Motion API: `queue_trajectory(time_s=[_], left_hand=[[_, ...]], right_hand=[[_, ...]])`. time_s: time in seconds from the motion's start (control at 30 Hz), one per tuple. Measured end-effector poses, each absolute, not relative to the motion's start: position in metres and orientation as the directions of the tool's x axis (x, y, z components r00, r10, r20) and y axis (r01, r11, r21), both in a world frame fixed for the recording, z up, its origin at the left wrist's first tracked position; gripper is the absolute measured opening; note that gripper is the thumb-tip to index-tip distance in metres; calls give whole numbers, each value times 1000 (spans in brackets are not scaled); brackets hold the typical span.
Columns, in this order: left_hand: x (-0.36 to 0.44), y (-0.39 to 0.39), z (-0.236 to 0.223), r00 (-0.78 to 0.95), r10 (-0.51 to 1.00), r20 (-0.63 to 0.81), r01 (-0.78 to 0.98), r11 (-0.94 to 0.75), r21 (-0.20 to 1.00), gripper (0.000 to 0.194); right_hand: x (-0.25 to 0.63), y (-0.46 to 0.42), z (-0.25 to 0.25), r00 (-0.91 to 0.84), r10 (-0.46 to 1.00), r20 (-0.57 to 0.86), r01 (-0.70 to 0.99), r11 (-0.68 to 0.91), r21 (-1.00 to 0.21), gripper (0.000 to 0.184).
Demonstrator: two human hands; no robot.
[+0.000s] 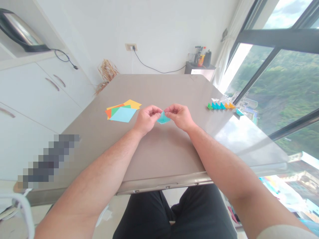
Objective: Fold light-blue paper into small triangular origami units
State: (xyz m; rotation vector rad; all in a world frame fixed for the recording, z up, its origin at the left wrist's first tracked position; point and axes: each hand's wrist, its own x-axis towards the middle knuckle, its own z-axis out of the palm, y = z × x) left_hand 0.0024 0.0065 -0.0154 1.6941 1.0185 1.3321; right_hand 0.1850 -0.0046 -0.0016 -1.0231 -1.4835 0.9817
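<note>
Between my two hands is a small folded piece of light-blue paper (163,118), raised over the middle of the table. My left hand (149,119) pinches its upper left corner between thumb and fingers. At the upper right corner, my right hand (179,116) pinches it the same way. Fingertips cover both top corners; the lower point of the paper shows below them. Left of my left hand lies a loose pile of coloured sheets, a light-blue sheet (124,114) on top, with green, orange and yellow ones under it.
A row of small folded paper boats (219,106) in green, blue and orange stands at the table's right side, with another blue boat (239,112) nearer the edge. The brown table (159,156) ends just before my lap. Windows (286,79) rise on the right; cabinets (32,86) stand left.
</note>
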Motion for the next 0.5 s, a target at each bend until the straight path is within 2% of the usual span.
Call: queue_trajectory(time_s=[0.5], left_hand=[[4,5,-15,147,909,390,159,-411,898,16]], right_hand=[[184,-7,-1,-124,951,285,131,300,-945,11]])
